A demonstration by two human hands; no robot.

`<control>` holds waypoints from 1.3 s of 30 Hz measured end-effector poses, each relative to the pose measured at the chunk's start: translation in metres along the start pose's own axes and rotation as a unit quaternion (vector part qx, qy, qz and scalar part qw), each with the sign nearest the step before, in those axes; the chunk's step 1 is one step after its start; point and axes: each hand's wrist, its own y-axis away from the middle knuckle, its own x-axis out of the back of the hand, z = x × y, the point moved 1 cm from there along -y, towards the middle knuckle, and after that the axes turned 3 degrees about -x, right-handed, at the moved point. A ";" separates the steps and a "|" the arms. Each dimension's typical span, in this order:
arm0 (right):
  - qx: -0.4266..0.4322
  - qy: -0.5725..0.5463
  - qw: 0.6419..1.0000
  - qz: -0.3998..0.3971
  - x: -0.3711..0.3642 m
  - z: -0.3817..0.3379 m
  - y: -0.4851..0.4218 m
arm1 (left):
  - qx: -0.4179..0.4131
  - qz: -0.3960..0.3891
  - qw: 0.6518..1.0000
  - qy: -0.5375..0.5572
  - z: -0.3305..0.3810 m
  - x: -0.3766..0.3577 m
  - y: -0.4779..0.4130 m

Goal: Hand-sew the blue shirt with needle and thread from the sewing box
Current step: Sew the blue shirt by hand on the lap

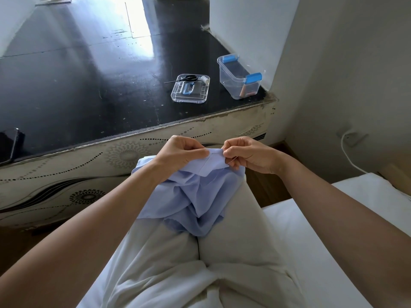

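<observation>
Gripping an edge of the blue shirt (189, 196) in our left hand (180, 152), we are pinching the needle (234, 160) there with our right hand (249, 155).

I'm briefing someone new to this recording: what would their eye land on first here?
At centre, the left hand and right hand pinch a folded edge of the blue shirt bunched on the lap. Beyond, on the dark table, the clear sewing box stands open, its lid lying beside it with black scissors on top.
</observation>
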 end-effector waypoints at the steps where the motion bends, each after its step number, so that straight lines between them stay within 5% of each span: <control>1: 0.002 -0.005 1.000 0.000 0.000 0.001 0.000 | 0.004 0.001 1.000 0.000 0.000 0.000 0.000; 31: 0.064 -0.079 0.995 -0.016 0.008 0.015 -0.006 | 0.017 -0.063 0.992 0.110 0.001 -0.001 0.005; 39: 0.081 -0.083 0.993 0.004 0.003 0.010 -0.010 | 0.103 -0.068 0.957 0.261 0.001 -0.003 0.003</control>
